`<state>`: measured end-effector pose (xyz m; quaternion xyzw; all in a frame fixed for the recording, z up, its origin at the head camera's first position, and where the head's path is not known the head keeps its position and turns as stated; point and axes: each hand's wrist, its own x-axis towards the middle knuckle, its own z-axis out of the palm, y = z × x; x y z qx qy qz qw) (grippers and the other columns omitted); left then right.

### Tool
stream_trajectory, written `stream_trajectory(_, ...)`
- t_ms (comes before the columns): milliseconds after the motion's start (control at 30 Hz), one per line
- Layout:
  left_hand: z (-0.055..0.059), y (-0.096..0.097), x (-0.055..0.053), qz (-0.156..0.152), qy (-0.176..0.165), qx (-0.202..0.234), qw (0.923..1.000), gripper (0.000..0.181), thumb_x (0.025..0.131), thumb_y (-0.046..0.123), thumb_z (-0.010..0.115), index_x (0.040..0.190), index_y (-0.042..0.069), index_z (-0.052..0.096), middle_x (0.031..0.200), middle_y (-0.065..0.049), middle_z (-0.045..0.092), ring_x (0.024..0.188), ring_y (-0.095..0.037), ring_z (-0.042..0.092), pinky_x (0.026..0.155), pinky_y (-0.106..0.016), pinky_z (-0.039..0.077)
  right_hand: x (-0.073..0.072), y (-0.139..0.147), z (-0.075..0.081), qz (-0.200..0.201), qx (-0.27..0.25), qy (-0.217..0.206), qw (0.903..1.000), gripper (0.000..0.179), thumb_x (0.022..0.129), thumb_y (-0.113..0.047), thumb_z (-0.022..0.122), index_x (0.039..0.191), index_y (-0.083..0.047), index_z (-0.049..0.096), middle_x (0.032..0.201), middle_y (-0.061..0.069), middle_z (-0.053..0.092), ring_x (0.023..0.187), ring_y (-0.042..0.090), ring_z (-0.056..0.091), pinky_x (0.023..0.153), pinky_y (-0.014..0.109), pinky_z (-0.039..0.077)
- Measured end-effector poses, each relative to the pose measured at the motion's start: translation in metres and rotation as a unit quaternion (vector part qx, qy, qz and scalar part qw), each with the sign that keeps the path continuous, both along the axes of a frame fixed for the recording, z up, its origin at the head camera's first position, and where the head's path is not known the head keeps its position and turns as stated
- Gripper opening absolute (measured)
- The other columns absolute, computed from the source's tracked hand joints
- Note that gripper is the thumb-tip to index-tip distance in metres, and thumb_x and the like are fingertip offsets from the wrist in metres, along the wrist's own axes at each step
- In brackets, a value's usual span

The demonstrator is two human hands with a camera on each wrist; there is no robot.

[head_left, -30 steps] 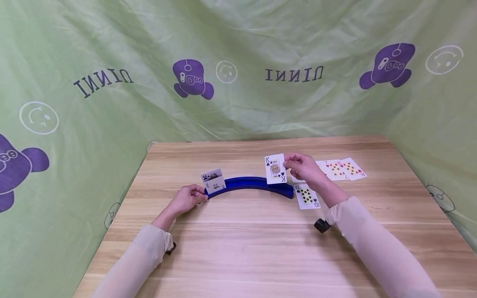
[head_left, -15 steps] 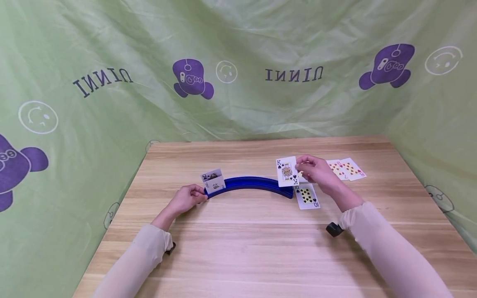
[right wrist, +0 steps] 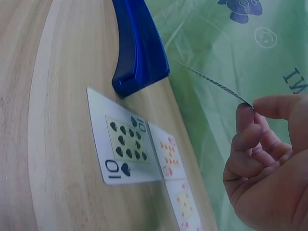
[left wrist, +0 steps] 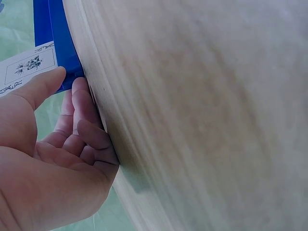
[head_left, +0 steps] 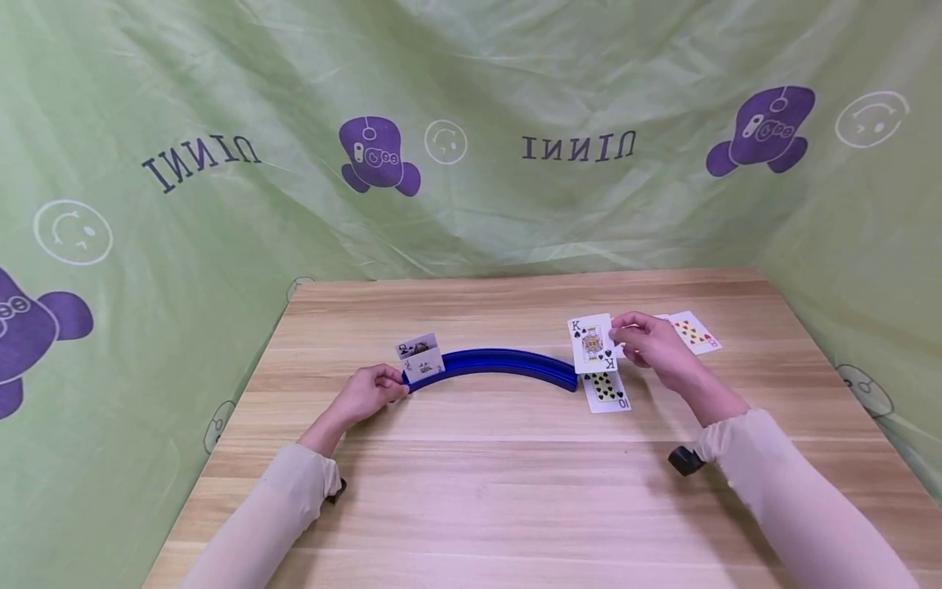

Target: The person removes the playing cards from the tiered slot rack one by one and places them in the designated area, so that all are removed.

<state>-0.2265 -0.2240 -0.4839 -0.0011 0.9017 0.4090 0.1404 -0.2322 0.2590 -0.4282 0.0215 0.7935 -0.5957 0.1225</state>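
Note:
A curved blue card holder (head_left: 508,360) lies on the table. My left hand (head_left: 368,397) pinches its left end, thumb (left wrist: 45,86) on top beside a joker (left wrist: 31,67). That joker stands in the holder, and a queen (head_left: 416,347) shows behind it. Off the holder's right end, my right hand (head_left: 655,352) holds up a king of spades (head_left: 591,343) between thumb and fingers. The king appears edge-on (right wrist: 216,84) in the right wrist view, raised above the table. It overlaps the top of a ten of spades (head_left: 609,397), which lies face up close by the holder.
Behind the right hand, several red-pip cards lie in a row, partly covered; an eight of hearts (head_left: 694,331) is at the right end. The wooden table (head_left: 478,491) ends at a green printed curtain (head_left: 471,221) at the back and sides.
My right hand has carried the king of spades rightward, from over the holder's right end to over the ten of spades. The left hand stays in place on the holder.

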Motion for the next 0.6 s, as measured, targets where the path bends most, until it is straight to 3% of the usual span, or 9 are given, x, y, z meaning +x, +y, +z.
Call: stream_trajectory(600, 0.0, 0.0, 0.001, -0.001, -0.004, 0.005, 1.0, 0.022, 0.09, 0.017, 0.073, 0.105, 0.004, 0.065, 0.095, -0.009, 0.07, 0.081, -0.015, 0.06, 0.068, -0.025, 0.048, 0.013, 0.037, -0.011, -0.016, 0.012, -0.002, 0.9998, 0.018, 0.1, -0.017, 0.058, 0.113, -0.006, 0.053, 0.072, -0.011, 0.054, 0.062, 0.002, 0.049, 0.056, 0.019, 0.041)
